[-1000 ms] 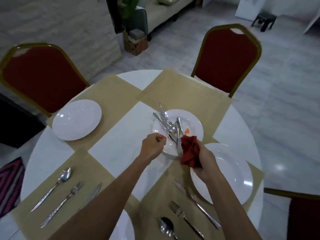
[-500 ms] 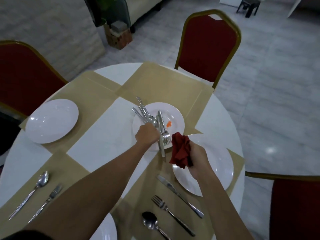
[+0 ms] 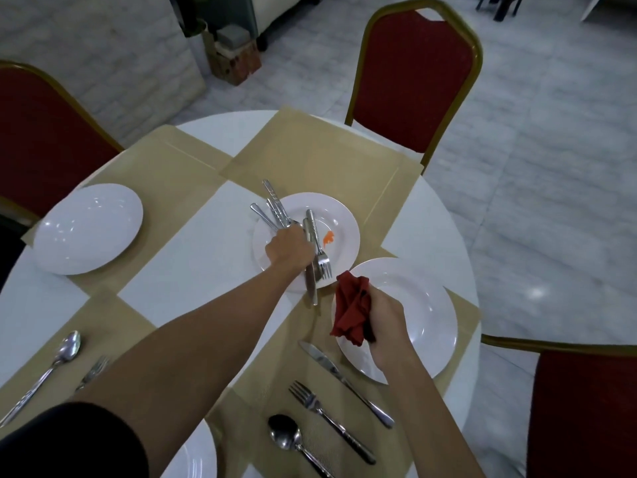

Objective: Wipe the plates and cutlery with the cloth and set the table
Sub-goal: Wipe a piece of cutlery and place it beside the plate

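**Table part-set: one soiled plate and a pile of cutlery outstanding**

Far left on the round white surface, a plain white round plate sits on a beige mat. No cutlery is visible beside it. Nearer, a steel spoon and a steel fork lie side by side on a second mat. The rim of another white plate shows at the bottom edge.

At the centre, the left hand reaches over the middle white plate. Its grip is closed round a bundle of mixed steel cutlery, the handles fanning out beyond the knuckles. An orange smear marks this plate.

To the right, the right hand grips a crumpled dark-red cloth. It is held over the near rim of a large white plate. In front of that plate a table knife, a dinner fork and a dark-bowled spoon are laid out on the mat.

Assessment: the right-hand place appears finished and the near-left place is well advanced. Outstanding items are the smeared middle plate, the bundle to be wiped and shared out, cutlery for the far-left plate, and the bare beige mat before the far chair. I judge the task roughly half done.
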`<state>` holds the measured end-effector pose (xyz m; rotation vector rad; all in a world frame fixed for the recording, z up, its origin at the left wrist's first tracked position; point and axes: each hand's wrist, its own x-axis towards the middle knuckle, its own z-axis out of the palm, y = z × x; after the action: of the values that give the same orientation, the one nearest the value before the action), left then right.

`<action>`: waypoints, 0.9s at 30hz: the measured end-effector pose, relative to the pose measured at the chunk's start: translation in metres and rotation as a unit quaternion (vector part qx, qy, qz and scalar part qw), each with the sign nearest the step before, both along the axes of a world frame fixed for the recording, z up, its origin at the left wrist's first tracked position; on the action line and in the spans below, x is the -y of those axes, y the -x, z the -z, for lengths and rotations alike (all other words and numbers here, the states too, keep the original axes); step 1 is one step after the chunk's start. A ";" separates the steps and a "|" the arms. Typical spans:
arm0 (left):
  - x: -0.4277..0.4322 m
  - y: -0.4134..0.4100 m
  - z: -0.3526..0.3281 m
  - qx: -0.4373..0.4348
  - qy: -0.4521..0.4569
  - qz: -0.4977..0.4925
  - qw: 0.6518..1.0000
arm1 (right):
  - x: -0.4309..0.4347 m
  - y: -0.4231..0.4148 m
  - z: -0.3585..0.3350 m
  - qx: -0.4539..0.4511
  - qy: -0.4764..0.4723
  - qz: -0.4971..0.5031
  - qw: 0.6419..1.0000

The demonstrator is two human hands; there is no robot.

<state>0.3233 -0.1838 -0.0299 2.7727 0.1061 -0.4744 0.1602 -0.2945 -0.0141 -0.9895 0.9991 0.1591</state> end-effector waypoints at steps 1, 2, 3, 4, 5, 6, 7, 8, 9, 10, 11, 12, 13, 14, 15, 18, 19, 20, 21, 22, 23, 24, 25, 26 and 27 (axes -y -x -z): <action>0.002 0.000 0.000 0.001 0.006 -0.008 1.000 | 0.001 0.001 0.000 0.003 0.003 -0.007 1.000; 0.004 0.000 0.001 0.001 0.012 -0.016 1.000 | 0.002 0.002 0.000 0.005 0.007 -0.010 1.000; 0.005 0.001 0.002 -0.001 0.018 -0.024 1.000 | 0.003 0.003 -0.001 0.008 0.008 -0.011 1.000; 0.006 0.002 0.002 -0.005 0.028 -0.033 0.999 | 0.004 0.004 -0.003 0.012 0.007 -0.010 1.000; 0.006 0.002 0.002 -0.014 0.042 -0.044 0.998 | 0.006 0.006 -0.004 0.018 0.005 -0.010 1.000; 0.006 0.002 0.002 -0.025 0.058 -0.055 0.996 | 0.007 0.007 -0.006 0.023 0.004 -0.010 1.000; 0.006 0.002 0.000 -0.040 0.074 -0.062 0.995 | 0.009 0.008 -0.006 0.028 0.006 -0.009 1.000; 0.005 0.002 -0.001 -0.054 0.090 -0.069 0.992 | 0.011 0.010 -0.008 0.030 0.007 -0.008 0.999; 0.003 0.001 -0.002 -0.064 0.106 -0.079 0.989 | 0.012 0.011 -0.009 0.035 0.006 -0.005 0.999; 0.002 0.002 -0.003 -0.070 0.122 -0.093 0.986 | 0.015 0.013 -0.010 0.040 0.001 -0.004 0.999; 0.001 0.002 -0.004 -0.070 0.137 -0.108 0.982 | 0.017 0.016 -0.011 0.046 -0.009 -0.005 0.999; -0.002 0.004 -0.004 -0.065 0.147 -0.121 0.980 | 0.018 0.018 -0.015 0.051 -0.018 -0.006 0.999; -0.005 0.005 -0.004 -0.060 0.155 -0.131 0.977 | 0.020 0.019 -0.016 0.055 -0.025 -0.006 0.998; -0.008 0.008 -0.006 -0.060 0.164 -0.140 0.975 | 0.022 0.021 -0.018 0.057 -0.034 -0.003 0.998; -0.012 0.010 -0.008 -0.061 0.175 -0.148 0.972 | 0.023 0.022 -0.019 0.058 -0.042 0.000 0.997; -0.025 0.020 -0.030 -0.070 0.260 -0.163 0.949 | 0.029 0.024 -0.022 0.049 -0.069 -0.022 0.996; -0.033 0.028 -0.043 -0.080 0.303 -0.170 0.934 | 0.029 0.024 -0.024 0.050 -0.088 -0.039 0.994; -0.041 0.038 -0.057 -0.099 0.351 -0.180 0.913 | 0.028 0.024 -0.029 0.051 -0.109 -0.061 0.991; -0.050 0.051 -0.071 -0.122 0.399 -0.190 0.888 | 0.023 0.025 -0.035 0.053 -0.131 -0.083 0.987; -0.058 0.065 -0.080 -0.143 0.435 -0.193 0.868 | 0.015 0.025 -0.043 0.054 -0.150 -0.099 0.982; -0.066 0.081 -0.085 -0.157 0.455 -0.192 0.855 | 0.005 0.026 -0.052 0.061 -0.176 -0.124 0.975; -0.072 0.096 -0.088 -0.162 0.464 -0.194 0.849 | -0.008 0.026 -0.060 0.071 -0.198 -0.159 0.965; -0.078 0.111 -0.089 -0.157 0.467 -0.206 0.845 | -0.022 0.025 -0.063 0.086 -0.197 -0.205 0.955; -0.084 0.124 -0.090 -0.144 0.471 -0.225 0.841 | -0.036 0.023 -0.067 0.103 -0.171 -0.254 0.946; -0.091 0.136 -0.092 -0.126 0.471 -0.244 0.839 | -0.051 0.021 -0.070 0.114 -0.127 -0.297 0.940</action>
<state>0.1876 -0.0928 0.0623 1.6229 0.4813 -0.5483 0.1390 -0.2432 0.0555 -1.0179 0.4288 0.6436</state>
